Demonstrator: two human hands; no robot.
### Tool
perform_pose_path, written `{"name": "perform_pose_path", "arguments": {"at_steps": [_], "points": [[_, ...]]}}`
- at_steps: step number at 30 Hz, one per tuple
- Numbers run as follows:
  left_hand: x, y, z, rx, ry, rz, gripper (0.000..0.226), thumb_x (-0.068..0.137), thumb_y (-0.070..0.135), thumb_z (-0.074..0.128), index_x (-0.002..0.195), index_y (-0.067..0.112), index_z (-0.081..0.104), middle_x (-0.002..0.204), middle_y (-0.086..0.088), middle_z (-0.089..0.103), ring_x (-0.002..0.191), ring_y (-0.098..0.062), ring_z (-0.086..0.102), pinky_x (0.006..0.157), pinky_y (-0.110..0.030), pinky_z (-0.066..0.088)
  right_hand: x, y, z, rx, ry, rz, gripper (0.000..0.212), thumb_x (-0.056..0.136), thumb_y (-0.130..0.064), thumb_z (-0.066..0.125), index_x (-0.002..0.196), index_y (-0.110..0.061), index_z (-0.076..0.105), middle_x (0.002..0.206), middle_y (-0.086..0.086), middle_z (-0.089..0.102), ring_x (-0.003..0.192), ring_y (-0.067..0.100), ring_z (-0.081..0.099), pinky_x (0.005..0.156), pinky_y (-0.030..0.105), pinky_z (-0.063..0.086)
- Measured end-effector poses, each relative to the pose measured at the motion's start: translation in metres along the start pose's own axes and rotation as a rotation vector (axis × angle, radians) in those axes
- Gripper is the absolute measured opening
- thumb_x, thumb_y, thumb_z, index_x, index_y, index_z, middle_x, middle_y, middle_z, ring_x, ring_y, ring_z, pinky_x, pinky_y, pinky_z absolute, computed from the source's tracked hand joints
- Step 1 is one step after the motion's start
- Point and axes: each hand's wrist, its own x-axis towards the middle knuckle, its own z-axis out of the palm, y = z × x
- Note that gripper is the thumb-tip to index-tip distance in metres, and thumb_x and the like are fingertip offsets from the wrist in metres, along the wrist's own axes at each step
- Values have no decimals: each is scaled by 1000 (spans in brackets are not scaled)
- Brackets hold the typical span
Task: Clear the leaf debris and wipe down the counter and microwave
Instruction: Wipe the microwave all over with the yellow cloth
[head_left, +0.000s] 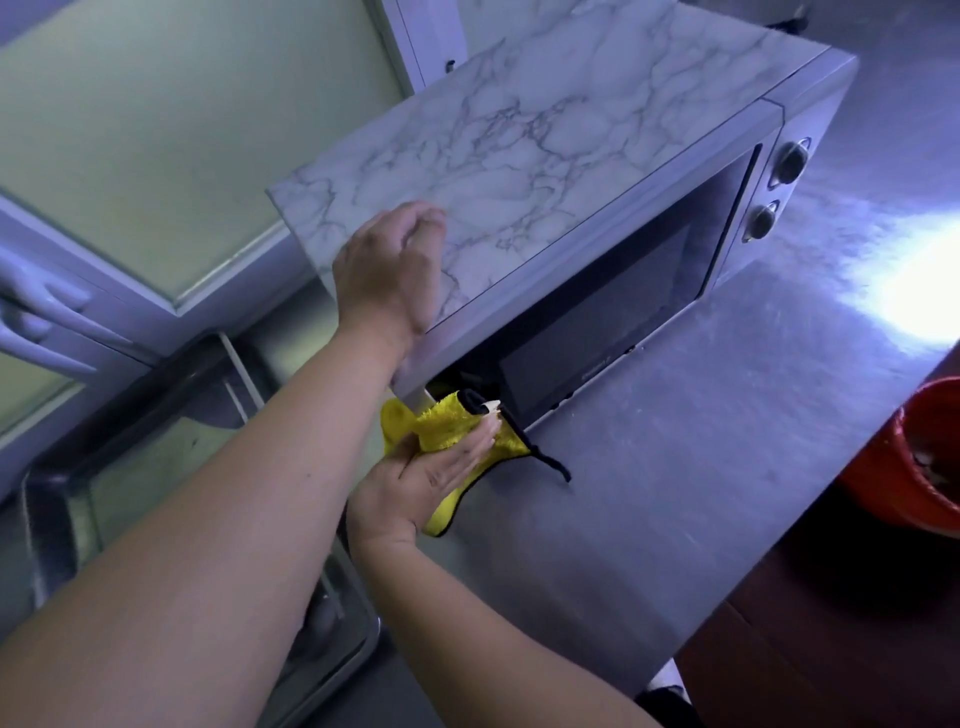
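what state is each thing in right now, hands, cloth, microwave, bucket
microwave, door shut, standing on the counter
yellow cloth, crumpled, against the microwave's lower front left corner
left hand, gripping the microwave's top left edge, fingers curled
right hand, fingers straight, pressing the yellow cloth
orange bucket, upright, partly out of frame

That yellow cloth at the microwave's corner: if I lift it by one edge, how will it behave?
Probably floppy: the yellow cloth is folded and bunched under the right hand, so it should drape. Its plush pile suggests it will drag rather than slide on the counter. The black strip trailing off its hem might snag.
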Motion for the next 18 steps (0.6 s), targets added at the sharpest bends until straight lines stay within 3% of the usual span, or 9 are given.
{"name": "perform_pose_path", "arguments": {"at_steps": [2,3,5,6,8,11,14,18], "points": [[0,0,0,14,-2,2,36,84,47,47,107,34,72,113,17,68,115,-9,58,110,-39,39,1,-7,-18,139,-110,104,82,88,14,43,149,-36,18,162,-10,15,153,13,12,124,28,8],[0,0,0,24,-4,1,36,83,49,48,107,35,71,113,18,68,115,-9,57,110,-40,38,3,-9,-32,234,-175,168,77,90,13,42,148,-37,29,160,-7,29,149,13,26,123,33,20],[0,-1,-1,38,-6,-2,37,80,51,50,107,37,71,113,17,69,115,-9,58,110,-40,39,14,-11,-71,343,-291,288,56,94,7,46,133,-31,57,131,-1,63,123,19,56,108,35,45],[0,-1,-1,44,-5,-2,36,80,52,50,106,38,71,113,17,69,115,-10,58,110,-40,39,23,-14,-92,338,-329,343,44,94,3,49,121,-27,64,114,1,70,110,23,62,97,33,51],[2,0,-1,69,3,-1,37,78,53,50,104,37,71,113,15,70,114,-11,60,108,-38,41,46,-26,-131,328,-395,522,27,92,-9,55,111,-23,68,105,7,74,102,30,69,90,40,57],[4,-1,0,106,19,-6,39,76,54,51,104,37,71,114,13,71,114,-14,60,104,-32,42,77,-49,-183,512,-598,793,45,78,-24,60,120,-10,65,109,17,74,94,35,73,75,44,61],[6,-2,1,137,24,1,40,75,55,51,105,37,71,114,13,72,115,-16,60,102,-31,43,97,-78,-220,687,-733,793,59,87,-45,64,132,-8,62,129,22,64,115,40,64,94,54,52],[6,-1,0,197,36,12,40,75,57,52,105,37,69,114,12,72,114,-20,60,101,-33,42,113,-107,-243,786,-812,799,93,73,-69,64,143,-10,51,136,21,59,124,41,57,109,61,37]]}}
